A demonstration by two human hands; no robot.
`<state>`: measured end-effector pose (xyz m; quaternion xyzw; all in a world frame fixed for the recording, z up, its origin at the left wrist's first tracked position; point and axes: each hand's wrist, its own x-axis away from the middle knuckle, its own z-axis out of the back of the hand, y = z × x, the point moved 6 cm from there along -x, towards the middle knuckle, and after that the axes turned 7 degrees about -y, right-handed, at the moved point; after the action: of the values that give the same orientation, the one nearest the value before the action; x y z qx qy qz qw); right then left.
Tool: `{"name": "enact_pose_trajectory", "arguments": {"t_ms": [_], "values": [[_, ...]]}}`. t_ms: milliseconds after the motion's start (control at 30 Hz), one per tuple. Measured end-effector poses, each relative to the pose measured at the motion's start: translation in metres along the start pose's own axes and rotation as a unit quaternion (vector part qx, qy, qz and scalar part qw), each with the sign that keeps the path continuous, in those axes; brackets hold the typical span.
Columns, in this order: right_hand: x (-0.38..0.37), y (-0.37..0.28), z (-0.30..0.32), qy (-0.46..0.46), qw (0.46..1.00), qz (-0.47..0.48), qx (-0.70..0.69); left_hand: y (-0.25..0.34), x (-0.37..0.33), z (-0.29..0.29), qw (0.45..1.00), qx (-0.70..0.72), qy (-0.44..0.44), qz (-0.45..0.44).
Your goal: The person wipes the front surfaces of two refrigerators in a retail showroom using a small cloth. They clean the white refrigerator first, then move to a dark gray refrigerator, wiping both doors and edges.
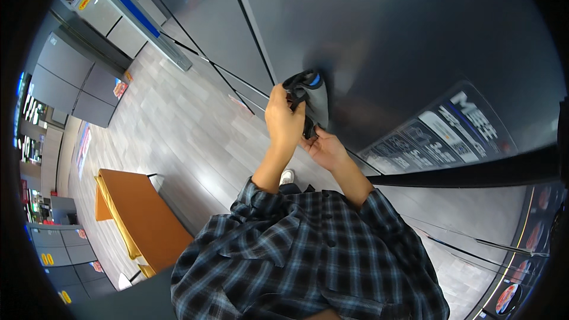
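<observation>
A folded grey and black piece of fabric, with a small blue patch at its top, is between my two hands. It could be a glove or a pouch; its kind does not show clearly. My left hand is closed round its left side, thumb across the front. Lower and to the right, my right hand pinches its bottom end with thumb and fingers. Just behind the fabric stands the large dark glossy front of a refrigerator, which carries a printed label.
An orange-brown chair-like seat stands at the lower left on the grey wood-look floor. More refrigerators line the far left. A dark panel with round pictures is at the lower right.
</observation>
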<state>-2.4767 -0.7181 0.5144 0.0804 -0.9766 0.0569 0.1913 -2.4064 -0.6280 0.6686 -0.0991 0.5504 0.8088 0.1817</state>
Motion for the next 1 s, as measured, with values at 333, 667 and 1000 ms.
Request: {"name": "enact_pose_trajectory", "arguments": {"t_ms": [333,667,1000], "values": [[-0.132,0.040,-0.050,0.027,0.999,-0.001,0.034,-0.083,-0.107,0.066,0.999,0.004,0.036,-0.027],[-0.215,0.067,-0.077,0.002,1.000,0.005,0.027,-0.126,-0.169,0.107,0.999,-0.005,0.028,-0.046],[-0.248,0.075,-0.052,0.111,0.991,0.055,0.049,-0.240,-0.205,0.107,0.996,0.024,0.022,0.087]]}}
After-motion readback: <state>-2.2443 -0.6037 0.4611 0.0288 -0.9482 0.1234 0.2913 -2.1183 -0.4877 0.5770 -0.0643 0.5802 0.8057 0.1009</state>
